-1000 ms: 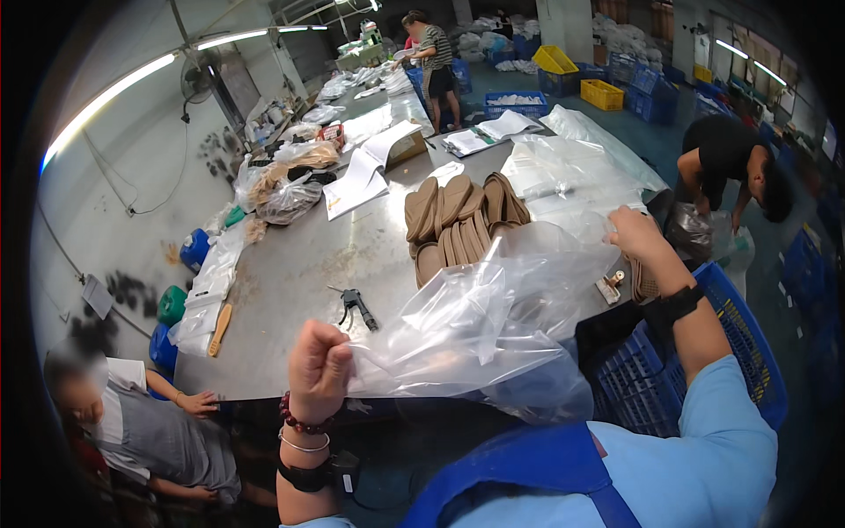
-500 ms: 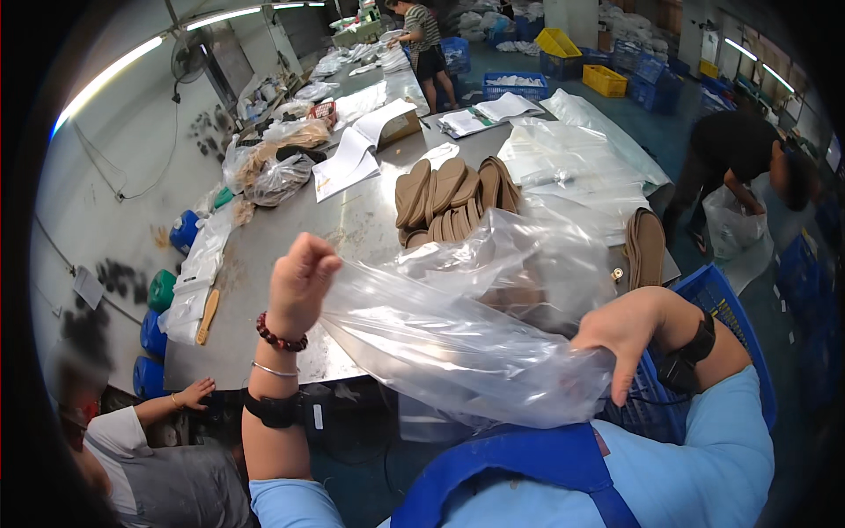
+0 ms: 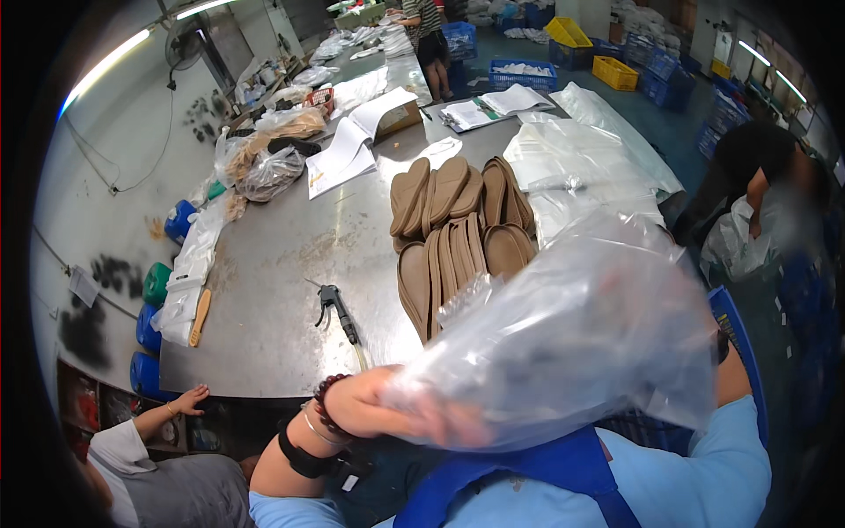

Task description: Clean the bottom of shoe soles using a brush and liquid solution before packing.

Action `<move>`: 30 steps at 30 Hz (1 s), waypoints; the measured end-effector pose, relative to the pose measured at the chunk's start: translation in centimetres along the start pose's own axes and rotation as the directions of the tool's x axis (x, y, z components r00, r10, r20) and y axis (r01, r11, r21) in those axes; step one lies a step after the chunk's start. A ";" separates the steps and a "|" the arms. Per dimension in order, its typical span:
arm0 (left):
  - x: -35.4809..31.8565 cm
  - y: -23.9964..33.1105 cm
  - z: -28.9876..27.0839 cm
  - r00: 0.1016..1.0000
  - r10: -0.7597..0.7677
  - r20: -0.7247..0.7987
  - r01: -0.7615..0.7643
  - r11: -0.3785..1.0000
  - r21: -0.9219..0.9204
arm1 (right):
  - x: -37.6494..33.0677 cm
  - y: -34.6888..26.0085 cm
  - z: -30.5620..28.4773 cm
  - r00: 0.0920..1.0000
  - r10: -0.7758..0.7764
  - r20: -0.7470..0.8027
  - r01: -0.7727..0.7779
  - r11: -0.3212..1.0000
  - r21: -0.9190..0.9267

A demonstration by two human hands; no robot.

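A large clear plastic bag (image 3: 563, 343) stretches in front of my chest, over the near edge of the metal table (image 3: 264, 290). My left hand (image 3: 422, 409) is closed on the bag's lower left part, its fingertips blurred behind the film. At the bag's upper right, my right hand (image 3: 629, 277) shows only as a smeared shape through the plastic, so its fingers cannot be read. Just beyond the bag, brown shoe soles (image 3: 458, 242) stand and lean in two rows, and the bag covers part of the near row. An air blow gun (image 3: 334, 310) lies left of them.
Flat plastic bags (image 3: 581, 158) are piled at the table's right. Open papers (image 3: 339, 158), a clipboard (image 3: 480, 113) and a wooden-handled brush (image 3: 201, 317) lie farther off. A blue crate (image 3: 726, 308) stands at my right. A co-worker's hand (image 3: 189, 400) touches the table's near left edge; another person (image 3: 748, 167) bends at right.
My left hand has come down and toward the middle with the bag. The bag has swung up and right, uncovering the near soles and the air blow gun. My right hand has risen behind the film.
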State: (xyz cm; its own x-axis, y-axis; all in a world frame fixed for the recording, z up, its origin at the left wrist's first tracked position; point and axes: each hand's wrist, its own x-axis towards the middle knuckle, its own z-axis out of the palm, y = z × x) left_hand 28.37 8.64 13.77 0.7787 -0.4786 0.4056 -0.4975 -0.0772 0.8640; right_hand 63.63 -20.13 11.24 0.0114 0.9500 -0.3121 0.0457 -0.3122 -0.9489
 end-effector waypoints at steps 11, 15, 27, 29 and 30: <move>-8.9 -8.9 -15.3 0.329 -0.575 -0.749 0.085 0.808 -0.583 | 21.6 6.1 -11.3 0.864 0.086 -0.496 -0.072 0.996 0.048; -16.0 -24.4 -20.4 0.279 -0.497 -0.821 0.594 0.761 -0.259 | 31.3 12.6 -12.8 0.824 -0.037 -0.565 -0.199 0.915 -0.350; -15.7 -28.7 -4.5 -0.033 -0.621 -0.783 0.681 0.559 -0.472 | 20.6 19.6 -3.2 0.919 0.387 -0.072 -0.193 0.603 0.774; -14.1 -29.1 -2.6 -0.228 -0.574 -0.786 0.384 0.689 -0.615 | 19.2 20.4 -0.9 0.954 0.288 -0.080 -0.049 0.414 0.909; -11.3 -27.7 -2.8 -0.213 -0.598 -0.773 0.386 0.675 -0.629 | 18.9 20.8 0.0 0.946 0.308 -0.096 -0.037 0.401 0.915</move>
State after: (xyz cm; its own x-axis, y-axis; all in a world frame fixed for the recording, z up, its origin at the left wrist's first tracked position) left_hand 34.46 18.62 -13.94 0.4272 0.8239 -0.3724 0.2050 0.3129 0.9274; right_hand 64.83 -8.70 -14.35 0.1210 0.8033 -0.5832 -0.8965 -0.1638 -0.4116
